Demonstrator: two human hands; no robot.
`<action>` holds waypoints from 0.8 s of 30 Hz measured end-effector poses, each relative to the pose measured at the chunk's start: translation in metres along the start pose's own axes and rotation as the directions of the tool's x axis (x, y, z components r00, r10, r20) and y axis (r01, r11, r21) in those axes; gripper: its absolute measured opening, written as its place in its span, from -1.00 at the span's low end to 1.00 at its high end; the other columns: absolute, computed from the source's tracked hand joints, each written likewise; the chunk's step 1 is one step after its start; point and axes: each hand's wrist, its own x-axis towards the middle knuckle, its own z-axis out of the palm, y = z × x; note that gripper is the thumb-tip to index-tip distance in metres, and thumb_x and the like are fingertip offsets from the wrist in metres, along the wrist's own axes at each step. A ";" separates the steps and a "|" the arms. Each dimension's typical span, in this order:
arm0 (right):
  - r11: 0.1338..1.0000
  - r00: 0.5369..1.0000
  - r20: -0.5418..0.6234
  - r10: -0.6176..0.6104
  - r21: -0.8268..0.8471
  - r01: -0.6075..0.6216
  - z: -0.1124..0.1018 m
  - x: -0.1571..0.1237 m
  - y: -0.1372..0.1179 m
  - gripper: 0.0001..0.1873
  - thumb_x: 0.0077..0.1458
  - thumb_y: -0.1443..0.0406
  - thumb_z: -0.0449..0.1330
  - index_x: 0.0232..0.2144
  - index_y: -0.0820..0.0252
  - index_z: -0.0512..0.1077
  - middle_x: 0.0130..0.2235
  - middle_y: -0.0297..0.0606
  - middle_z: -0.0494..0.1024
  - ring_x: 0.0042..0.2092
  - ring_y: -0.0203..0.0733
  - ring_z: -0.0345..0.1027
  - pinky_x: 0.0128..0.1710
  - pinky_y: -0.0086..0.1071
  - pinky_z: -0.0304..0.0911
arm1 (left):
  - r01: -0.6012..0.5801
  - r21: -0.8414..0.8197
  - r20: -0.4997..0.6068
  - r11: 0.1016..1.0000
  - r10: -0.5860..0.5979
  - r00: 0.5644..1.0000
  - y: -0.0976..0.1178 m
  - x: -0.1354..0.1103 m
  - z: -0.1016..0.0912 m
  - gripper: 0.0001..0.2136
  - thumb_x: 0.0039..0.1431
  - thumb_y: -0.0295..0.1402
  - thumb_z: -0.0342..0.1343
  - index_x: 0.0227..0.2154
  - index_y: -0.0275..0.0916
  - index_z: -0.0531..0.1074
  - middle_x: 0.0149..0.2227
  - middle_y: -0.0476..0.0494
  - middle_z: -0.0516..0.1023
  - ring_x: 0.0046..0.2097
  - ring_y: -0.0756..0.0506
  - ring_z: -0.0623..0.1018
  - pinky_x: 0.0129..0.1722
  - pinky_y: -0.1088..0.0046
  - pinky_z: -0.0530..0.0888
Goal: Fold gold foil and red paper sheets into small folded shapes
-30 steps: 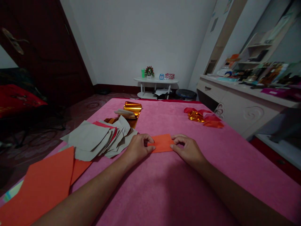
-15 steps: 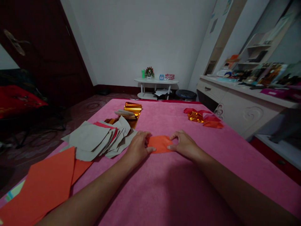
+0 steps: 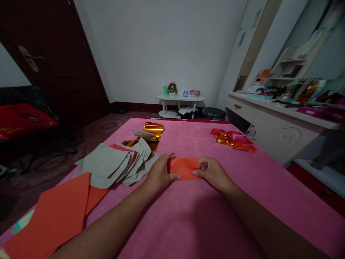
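Note:
A small folded orange paper (image 3: 184, 167) lies on the pink cloth (image 3: 194, 216) in the middle of the view. My left hand (image 3: 161, 173) pinches its left edge, thumb underneath near the front and fingers curled over the top. My right hand (image 3: 212, 172) grips its right edge with fingers closed on the fold. Both hands rest on the cloth with the paper between them.
A fanned pile of grey and red sheets (image 3: 115, 163) lies to the left. Large orange sheets (image 3: 56, 216) sit at the near left. Gold foil pieces (image 3: 153, 128) lie further back, red and gold scraps (image 3: 233, 139) at the far right. A white dresser (image 3: 280, 124) stands right.
The orange paper has got narrower as my hands drew closer together on it. The view tilted slightly upward.

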 end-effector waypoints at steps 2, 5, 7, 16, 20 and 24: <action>0.988 1.000 0.014 0.011 0.157 -0.013 0.000 0.001 -0.001 -0.77 -0.32 0.33 0.31 -0.62 0.17 0.28 -0.62 -0.50 0.29 -0.57 -0.39 0.12 -0.56 -0.48 0.06 | 0.059 -0.118 0.006 0.991 -0.059 0.998 0.001 0.000 0.001 -0.27 -0.29 -0.30 0.40 0.04 -0.19 0.28 -0.04 -0.24 0.50 -0.02 -0.24 0.49 -0.02 0.15 0.40; 0.945 0.999 0.034 0.028 0.326 -0.038 0.000 0.002 -0.005 -0.70 -0.35 0.33 0.36 -0.49 0.18 0.33 -0.57 -0.49 0.36 -0.56 -0.39 0.17 -0.53 -0.48 0.12 | 0.180 -0.413 0.066 0.893 -0.168 0.984 0.004 0.002 0.001 -0.30 -0.25 -0.37 0.37 0.04 -0.24 0.25 -0.16 -0.20 0.57 -0.16 -0.18 0.57 -0.15 0.23 0.49; 0.929 0.998 0.045 0.033 0.366 -0.047 0.000 0.001 -0.009 -0.66 -0.34 0.32 0.38 -0.42 0.19 0.37 -0.54 -0.46 0.41 -0.55 -0.37 0.23 -0.52 -0.47 0.16 | 0.240 -0.578 0.118 0.780 -0.211 0.970 0.007 0.003 0.000 -0.41 -0.23 -0.39 0.35 -0.05 -0.30 0.32 -0.21 -0.20 0.59 -0.21 -0.16 0.59 -0.18 0.27 0.51; 0.882 0.986 0.163 -0.032 0.468 -0.049 0.002 -0.007 -0.019 -0.73 -0.22 0.28 0.33 -0.36 0.20 0.48 -0.35 -0.28 0.56 -0.29 -0.16 0.43 -0.25 -0.30 0.32 | 0.231 -0.687 0.107 0.689 -0.218 0.970 0.016 0.003 -0.006 -0.80 -0.17 -0.37 0.32 -0.42 -0.32 0.52 -0.40 -0.10 0.61 -0.39 -0.06 0.56 -0.32 0.42 0.48; 0.918 0.992 -0.004 -0.128 0.378 0.120 0.002 -0.007 -0.019 -0.94 -0.25 0.37 0.27 -0.60 0.19 0.44 -0.47 -0.34 0.46 -0.37 -0.23 0.35 -0.32 -0.37 0.26 | -0.004 -0.542 -0.068 0.840 -0.039 0.997 0.015 0.001 -0.006 -0.90 -0.17 -0.43 0.30 -0.60 -0.30 0.48 -0.47 -0.11 0.55 -0.39 -0.06 0.53 -0.34 0.44 0.45; 0.904 0.953 -0.156 -0.259 0.307 0.296 0.003 -0.009 -0.022 -0.92 -0.22 0.42 0.20 -0.64 0.16 0.44 -0.33 -0.27 0.44 -0.24 -0.19 0.35 -0.25 -0.35 0.26 | -0.199 -0.415 -0.144 0.888 0.151 0.978 0.019 -0.001 -0.010 -0.88 -0.11 -0.43 0.28 -0.64 -0.27 0.46 -0.44 -0.13 0.54 -0.33 -0.07 0.53 -0.24 0.40 0.44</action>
